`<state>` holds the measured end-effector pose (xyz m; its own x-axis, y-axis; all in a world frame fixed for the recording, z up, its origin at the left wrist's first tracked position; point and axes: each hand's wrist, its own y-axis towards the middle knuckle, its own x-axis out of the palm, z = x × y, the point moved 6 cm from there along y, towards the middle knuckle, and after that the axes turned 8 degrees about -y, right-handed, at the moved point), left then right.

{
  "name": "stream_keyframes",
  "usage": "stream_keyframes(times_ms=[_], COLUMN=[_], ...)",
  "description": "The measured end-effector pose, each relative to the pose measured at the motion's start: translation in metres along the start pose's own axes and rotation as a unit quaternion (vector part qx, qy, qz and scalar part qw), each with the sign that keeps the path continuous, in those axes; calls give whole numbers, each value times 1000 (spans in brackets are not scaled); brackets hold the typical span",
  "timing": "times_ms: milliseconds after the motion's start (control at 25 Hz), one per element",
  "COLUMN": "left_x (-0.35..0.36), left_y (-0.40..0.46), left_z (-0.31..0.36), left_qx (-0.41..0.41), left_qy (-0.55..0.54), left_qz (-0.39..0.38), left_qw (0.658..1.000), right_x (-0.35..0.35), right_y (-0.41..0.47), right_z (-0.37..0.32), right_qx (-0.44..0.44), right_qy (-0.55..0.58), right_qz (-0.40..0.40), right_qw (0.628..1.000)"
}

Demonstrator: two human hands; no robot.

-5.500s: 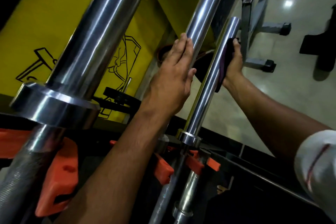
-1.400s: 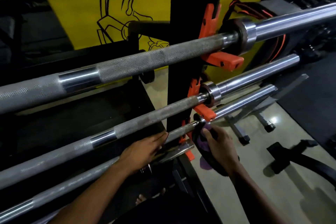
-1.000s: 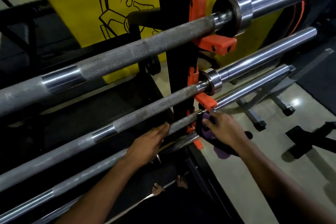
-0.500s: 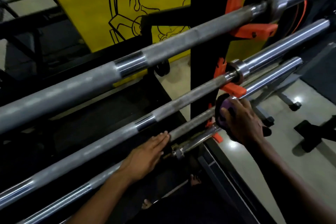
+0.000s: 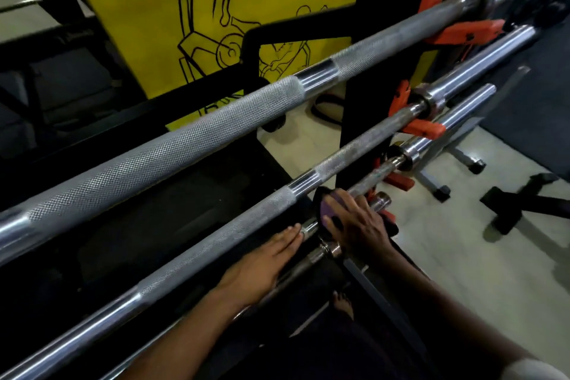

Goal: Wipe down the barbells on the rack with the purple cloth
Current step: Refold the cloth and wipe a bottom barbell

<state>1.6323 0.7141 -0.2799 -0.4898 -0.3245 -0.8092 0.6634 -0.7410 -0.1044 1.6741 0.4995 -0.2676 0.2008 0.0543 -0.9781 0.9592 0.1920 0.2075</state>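
Several steel barbells lie stacked on a black rack with orange hooks (image 5: pixel 425 129). The top barbell (image 5: pixel 191 142) and the second barbell (image 5: pixel 246 225) run diagonally across the view. My right hand (image 5: pixel 354 222) grips the purple cloth (image 5: pixel 327 210) wrapped round the shaft of the third barbell (image 5: pixel 379 173), left of the rack's upright (image 5: pixel 361 86). My left hand (image 5: pixel 262 262) rests flat with straight fingers on the same bar, just left of the cloth. A lower short bar (image 5: pixel 327 251) shows under my right hand.
A yellow wall panel (image 5: pixel 216 9) with a black drawing stands behind the rack. A bench frame (image 5: pixel 444 176) and a black stand (image 5: pixel 524 207) sit on the pale floor at right. Bare toes (image 5: pixel 342 302) show below the bars.
My right hand has slid the cloth leftward along the third bar, from its collar past the upright onto the shaft, close to my left hand. The view has swung right.
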Motion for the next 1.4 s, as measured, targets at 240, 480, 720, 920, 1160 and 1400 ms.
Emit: stream_keyframes(times_ms=[240,480,720,920,1160,1400], left_x=[-1,-2,-5,-4,-5,-6], left_y=[2,0,2,2,1,1], left_z=[1,2,5,3,5,7], left_qx=[26,43,72,62,60,55], left_qy=[-2,-7,-2,-1,4,4], left_qz=[25,20,-13,2,10,5], left_qw=[999,999,997,998,998,998], right_x=[-21,-14,-12,-15,-28,-13], right_y=[24,27,-4,-17,30,32], right_z=[101,113,5,-19,81,106], right_qx=[117,216,137,49,152,268], right_qy=[-52,23,105,87,33,89], right_qz=[3,14,46,32,4,-3], right_qw=[992,976,984,994,988,959])
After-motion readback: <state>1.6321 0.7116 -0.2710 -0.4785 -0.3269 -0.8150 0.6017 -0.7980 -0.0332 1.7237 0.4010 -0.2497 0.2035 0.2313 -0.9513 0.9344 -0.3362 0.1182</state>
